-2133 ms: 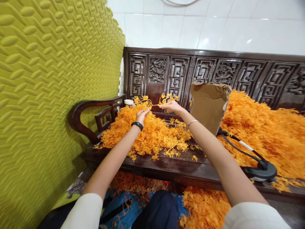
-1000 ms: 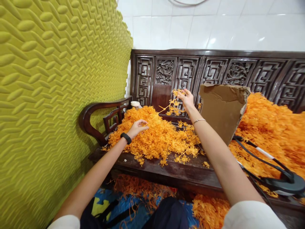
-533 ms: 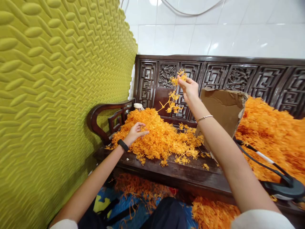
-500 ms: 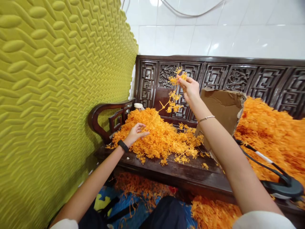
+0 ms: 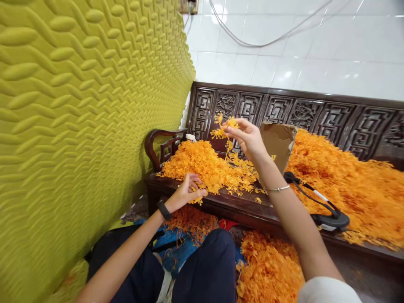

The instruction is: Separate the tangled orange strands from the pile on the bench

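Between the thumb and fingers of my right hand (image 5: pixel 246 136) is an orange plastic flower sprig (image 5: pixel 218 133), its small spidery heads up by the fingertips and its stem hanging toward the bench. My left hand (image 5: pixel 188 191) is lower, at the front of a heap of orange plastic flower pieces (image 5: pixel 197 158). Its thumb and fingers are apart, and I see nothing gripped in it, though orange pieces show close behind the fingers. The heap spreads across the seat of a dark carved wooden bench (image 5: pixel 227 205).
A torn cardboard piece (image 5: pixel 276 141) stands between this heap and a larger orange pile (image 5: pixel 334 172). A black device with a cable (image 5: pixel 331 221) lies on the bench front. More orange pieces (image 5: pixel 268 269) are below. A yellow-green foam mat (image 5: pixel 94 126) rises at left.
My right hand has come down and a little left with the sprig still in it. The view has shifted, showing more of my legs. My left hand has moved toward the heap's front edge.
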The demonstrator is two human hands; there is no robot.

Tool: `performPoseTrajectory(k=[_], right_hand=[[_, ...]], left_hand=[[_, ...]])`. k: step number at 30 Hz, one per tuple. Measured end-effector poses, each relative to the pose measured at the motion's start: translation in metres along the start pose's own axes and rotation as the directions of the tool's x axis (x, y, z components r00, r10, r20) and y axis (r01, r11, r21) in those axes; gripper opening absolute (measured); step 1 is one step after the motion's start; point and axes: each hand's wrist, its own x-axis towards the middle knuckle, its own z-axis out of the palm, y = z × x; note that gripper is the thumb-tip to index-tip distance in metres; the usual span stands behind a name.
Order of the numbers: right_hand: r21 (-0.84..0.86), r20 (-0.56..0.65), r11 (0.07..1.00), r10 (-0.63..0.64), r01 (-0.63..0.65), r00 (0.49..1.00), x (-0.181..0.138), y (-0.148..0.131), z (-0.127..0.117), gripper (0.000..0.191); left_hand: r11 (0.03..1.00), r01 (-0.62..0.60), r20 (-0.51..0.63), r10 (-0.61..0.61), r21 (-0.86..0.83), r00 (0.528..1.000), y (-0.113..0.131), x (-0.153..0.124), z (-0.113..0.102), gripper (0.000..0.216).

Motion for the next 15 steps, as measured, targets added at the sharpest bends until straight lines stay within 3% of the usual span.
performPoseTrajectory(k=[4, 7, 11, 15], right_hand=[[0.053, 0.053, 0.998, 0.019, -0.022, 0.998, -0.046, -0.008, 0.032, 0.030], [0.060, 0.066, 0.998, 0.018, -0.022, 0.998, -0.086, -0.006, 0.058, 0.033], [0.141, 0.137, 0.986, 0.066, -0.085, 0.988, -0.145, 0.002, 0.099, 0.031], [0.188, 0.148, 0.980, 0.039, -0.067, 0.988, -0.185, 0.011, 0.135, 0.027]], left_hand=[[0.974, -0.049, -0.018, 0.054, 0.222, 0.998, 0.014, -0.031, -0.007, 0.051], [0.961, -0.112, -0.036, 0.125, 0.255, 0.991, 0.026, -0.054, -0.012, 0.053], [0.981, -0.181, -0.023, 0.183, 0.062, 0.983, 0.034, -0.092, -0.016, 0.052], [0.968, -0.054, -0.055, 0.042, -0.247, 0.998, 0.029, -0.123, -0.018, 0.059]])
